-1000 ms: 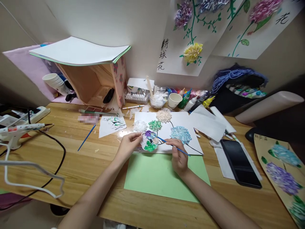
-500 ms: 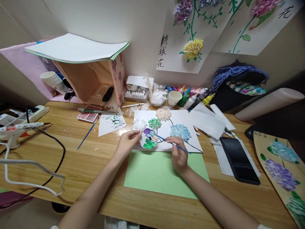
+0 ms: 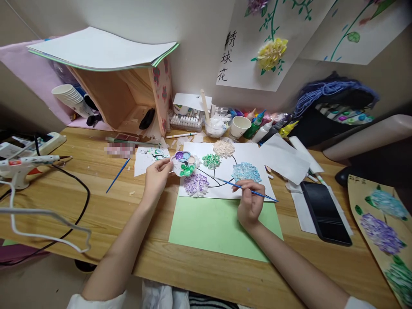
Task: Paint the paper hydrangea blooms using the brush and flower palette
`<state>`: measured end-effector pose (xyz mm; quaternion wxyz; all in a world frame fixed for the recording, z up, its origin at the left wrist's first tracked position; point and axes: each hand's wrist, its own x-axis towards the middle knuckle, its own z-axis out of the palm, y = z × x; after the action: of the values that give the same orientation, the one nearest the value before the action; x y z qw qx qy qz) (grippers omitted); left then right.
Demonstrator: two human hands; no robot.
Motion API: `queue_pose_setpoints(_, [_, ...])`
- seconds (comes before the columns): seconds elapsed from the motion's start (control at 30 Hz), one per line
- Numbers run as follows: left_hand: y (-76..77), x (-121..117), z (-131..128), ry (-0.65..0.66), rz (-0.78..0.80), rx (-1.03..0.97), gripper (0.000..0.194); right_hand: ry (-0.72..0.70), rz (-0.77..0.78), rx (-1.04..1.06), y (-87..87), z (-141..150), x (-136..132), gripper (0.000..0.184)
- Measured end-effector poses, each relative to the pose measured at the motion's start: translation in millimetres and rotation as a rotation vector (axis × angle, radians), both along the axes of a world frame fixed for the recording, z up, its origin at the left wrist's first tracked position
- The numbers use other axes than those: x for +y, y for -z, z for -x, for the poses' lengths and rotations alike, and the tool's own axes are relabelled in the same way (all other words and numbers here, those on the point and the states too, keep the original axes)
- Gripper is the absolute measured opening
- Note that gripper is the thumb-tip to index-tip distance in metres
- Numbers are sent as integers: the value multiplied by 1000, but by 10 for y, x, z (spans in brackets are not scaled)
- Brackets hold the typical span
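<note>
My left hand (image 3: 157, 177) pinches the edge of a small flower-shaped paint palette (image 3: 184, 163) with purple, blue and green paint in its wells. In my right hand (image 3: 251, 201) is a thin blue paintbrush (image 3: 229, 183), its tip over the white paper (image 3: 222, 171) between drawn dark stems. On that paper sit raised textured blooms: a purple flower (image 3: 196, 184), a green flower (image 3: 211, 161), a cream flower (image 3: 224, 148) and a light-blue flower (image 3: 247, 172). The palette partly hides a white flower. Green paper (image 3: 222, 227) lies below the white sheet.
A glue gun (image 3: 24, 169) with cables stands at left. Another blue brush (image 3: 118, 175) lies near a paint-smeared paper (image 3: 151, 159). Behind are a paper cup (image 3: 240, 127), a bowl of white scraps (image 3: 217, 125) and paint bottles (image 3: 256, 124). A phone (image 3: 325, 213) lies at right.
My left hand has moved the palette up and left, uncovering the purple flower. The brush has come away from the palette, right and slightly down, and is over the paper. The view has shifted slightly.
</note>
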<state>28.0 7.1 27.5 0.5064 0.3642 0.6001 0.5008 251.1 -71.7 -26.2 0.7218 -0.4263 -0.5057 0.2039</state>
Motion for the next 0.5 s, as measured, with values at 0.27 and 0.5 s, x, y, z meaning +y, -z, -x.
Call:
queue_pose_setpoints(0.27, [49,45,52,-55,-48,-19,36,-137,-13,-162,30,-7,-52,9])
queue_pose_setpoints(0.5, [43,40,46,-39,-48,-10,36,-194,11,-381,73,-33,-67,12])
